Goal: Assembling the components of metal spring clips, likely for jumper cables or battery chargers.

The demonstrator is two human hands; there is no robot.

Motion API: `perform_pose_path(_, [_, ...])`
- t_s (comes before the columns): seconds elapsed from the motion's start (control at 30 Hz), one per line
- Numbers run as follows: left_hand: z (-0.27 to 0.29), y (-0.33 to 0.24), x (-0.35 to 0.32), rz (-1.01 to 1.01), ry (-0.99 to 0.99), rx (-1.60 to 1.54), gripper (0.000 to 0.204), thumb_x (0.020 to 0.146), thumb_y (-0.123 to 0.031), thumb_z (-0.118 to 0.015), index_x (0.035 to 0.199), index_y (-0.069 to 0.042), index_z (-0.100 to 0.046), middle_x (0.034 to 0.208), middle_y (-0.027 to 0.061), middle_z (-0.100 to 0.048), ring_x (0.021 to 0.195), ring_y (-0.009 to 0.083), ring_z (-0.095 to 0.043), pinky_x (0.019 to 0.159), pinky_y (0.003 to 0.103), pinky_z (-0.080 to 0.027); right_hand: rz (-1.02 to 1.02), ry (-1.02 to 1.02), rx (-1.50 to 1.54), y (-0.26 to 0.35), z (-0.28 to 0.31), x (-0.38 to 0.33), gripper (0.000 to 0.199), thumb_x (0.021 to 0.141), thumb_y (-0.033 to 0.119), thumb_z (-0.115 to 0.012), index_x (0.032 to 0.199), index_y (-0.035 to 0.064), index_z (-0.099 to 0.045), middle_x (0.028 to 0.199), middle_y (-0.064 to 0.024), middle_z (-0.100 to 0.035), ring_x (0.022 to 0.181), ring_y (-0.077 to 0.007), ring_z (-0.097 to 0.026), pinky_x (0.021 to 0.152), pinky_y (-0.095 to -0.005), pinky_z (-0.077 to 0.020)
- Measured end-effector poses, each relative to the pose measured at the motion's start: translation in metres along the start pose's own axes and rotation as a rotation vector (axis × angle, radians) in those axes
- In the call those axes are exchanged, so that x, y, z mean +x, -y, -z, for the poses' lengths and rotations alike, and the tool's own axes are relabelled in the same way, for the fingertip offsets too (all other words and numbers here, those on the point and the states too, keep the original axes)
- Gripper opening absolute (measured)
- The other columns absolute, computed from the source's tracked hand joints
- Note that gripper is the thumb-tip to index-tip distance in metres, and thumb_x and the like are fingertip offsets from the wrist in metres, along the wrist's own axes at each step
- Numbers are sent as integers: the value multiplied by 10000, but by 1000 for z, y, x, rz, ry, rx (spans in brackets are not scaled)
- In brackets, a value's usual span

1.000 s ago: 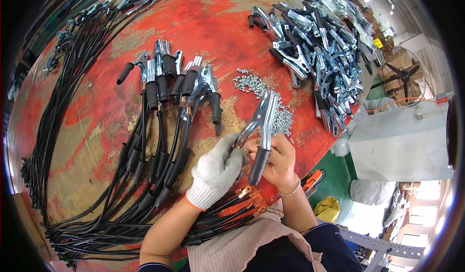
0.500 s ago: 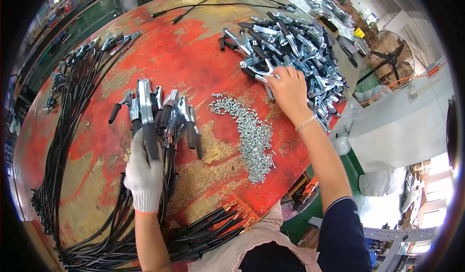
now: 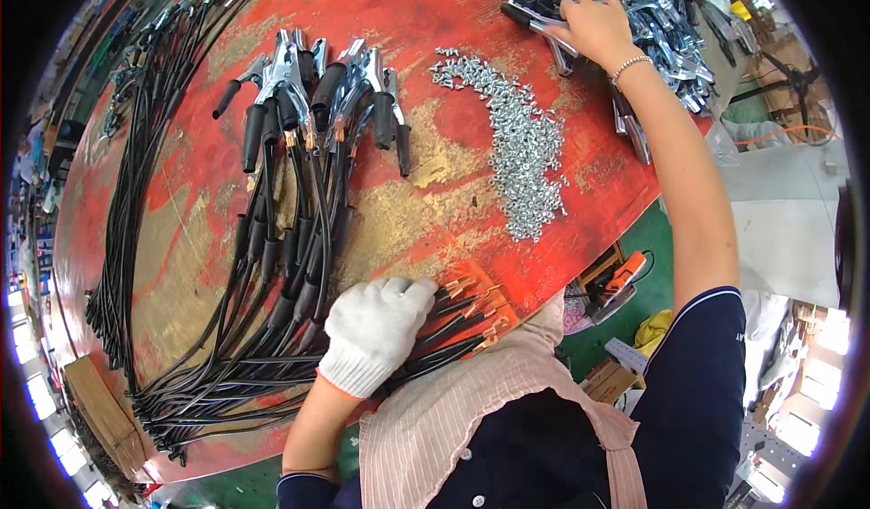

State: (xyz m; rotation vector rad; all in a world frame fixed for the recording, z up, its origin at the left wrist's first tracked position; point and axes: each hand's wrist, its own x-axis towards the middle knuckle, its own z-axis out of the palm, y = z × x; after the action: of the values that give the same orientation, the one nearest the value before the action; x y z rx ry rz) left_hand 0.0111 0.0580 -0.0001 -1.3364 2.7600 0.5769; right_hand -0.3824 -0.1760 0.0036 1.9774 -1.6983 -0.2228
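Observation:
My left hand (image 3: 379, 328), in a white knitted glove, has its fingers curled down on the black cables (image 3: 444, 308) at the table's near edge. Bare copper terminals (image 3: 489, 323) stick out to its right. Bare and wearing a bracelet, my right hand (image 3: 598, 33) reaches to the far right, thumb and fingers closed on a metal spring clamp (image 3: 541, 25) with a black grip. That clamp lies at the edge of a large heap of clamps (image 3: 666, 29). Clamps with cables attached (image 3: 288, 78) lie left of centre, their jaws pointing away from me.
Small silver screws (image 3: 526, 151) form a curved pile between the clamp groups. A long bundle of black cables with clamps (image 3: 136, 201) runs down the left side. The round red table (image 3: 408, 19) is worn. An orange-handled tool (image 3: 627, 271) sits below its right edge.
My left hand has let go of a clamp beside the cabled clamps and come back to the near cables. My right hand stays at the clamp heap. The view has shifted toward me.

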Motion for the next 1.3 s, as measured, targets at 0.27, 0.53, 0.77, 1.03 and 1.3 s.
perform_pose_path(0.27, [-7, 1, 26, -95, 145, 39, 191, 865, -316, -628, 916, -132, -632, 868, 100, -658, 820, 289, -661, 667, 426, -532, -58, -273, 531, -1, 21, -17, 304, 856, 262, -680, 1045, 51, -573, 980, -198, -534, 844, -394, -592, 730, -459, -495])
perform_pose_path(0.53, [9, 31, 20, 376, -25, -750, 259, 899, -272, -635, 1034, -52, -612, 843, 152, -675, 773, 327, -675, 675, 401, -519, -320, -51, 1790, 66, 85, -131, 551, 755, 265, -834, 1184, 4, -605, 1067, -26, -641, 950, -107, -607, 805, -238, -491])
perform_pose_path(0.77, [39, 18, 46, 410, -32, -1035, 215, 961, -188, -570, 1076, -27, -655, 731, 24, -620, 604, 63, -553, 544, 236, -451, -469, 86, 2387, 101, 80, -203, 601, 722, 227, -856, 1192, -34, -587, 1022, -46, -662, 880, -102, -621, 796, -240, -492])
perform_pose_path(1.03, [0, 20, 60, 253, -45, -920, 265, 949, -221, -605, 1083, 4, -645, 707, 8, -593, 612, 62, -541, 570, 233, -448, -763, -269, 2637, 121, 91, -210, 585, 906, 343, -662, 1319, -20, -461, 1272, -137, -578, 1142, -291, -587, 1026, -443, -442])
perform_pose_path(1.3, [2, 13, 59, 181, -30, -830, 252, 933, -227, -632, 1009, 11, -653, 700, 26, -623, 616, 73, -558, 578, 248, -462, -853, -780, 2992, 131, 109, -184, 145, 1024, 266, -488, 1021, 124, -511, 642, 49, -358, 633, -90, -392, 770, -310, -425])
